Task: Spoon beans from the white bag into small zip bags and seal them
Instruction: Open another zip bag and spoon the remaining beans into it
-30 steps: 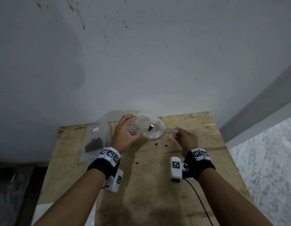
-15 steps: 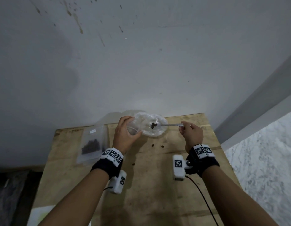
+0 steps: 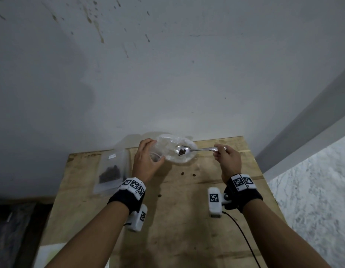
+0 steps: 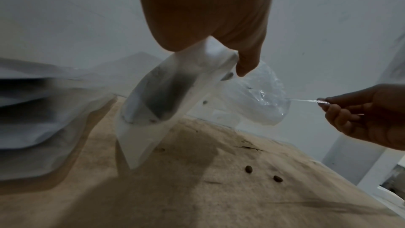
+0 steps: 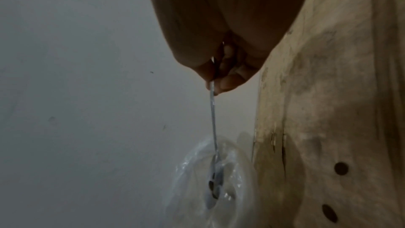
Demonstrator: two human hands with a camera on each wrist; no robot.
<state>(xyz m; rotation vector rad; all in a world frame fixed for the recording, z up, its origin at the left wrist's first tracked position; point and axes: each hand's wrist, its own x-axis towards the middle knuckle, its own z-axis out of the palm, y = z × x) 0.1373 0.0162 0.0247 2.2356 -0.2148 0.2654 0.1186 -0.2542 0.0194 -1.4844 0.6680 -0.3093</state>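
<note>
The white bag (image 3: 168, 147) sits at the table's far edge by the wall. Above it a metal spoon (image 3: 195, 149) carries several dark beans, and my right hand (image 3: 224, 157) pinches the end of its handle (image 5: 212, 103). My left hand (image 3: 146, 161) grips a small clear zip bag (image 4: 162, 96) by its mouth, just left of the white bag (image 4: 263, 96). That zip bag hangs tilted above the wood with a few beans inside. A filled zip bag (image 3: 110, 171) lies flat at the table's left edge.
The wooden table (image 3: 167, 219) stands against a grey wall. Loose beans (image 3: 188, 174) lie on the wood in front of the white bag, also loose beans (image 4: 263, 173). A black cable (image 3: 243, 235) trails from my right wrist. Marble floor lies to the right.
My right hand has drawn back to the right and lifted the spoon, which now sits higher over the white bag with beans in its bowl. My left hand has hardly moved.
</note>
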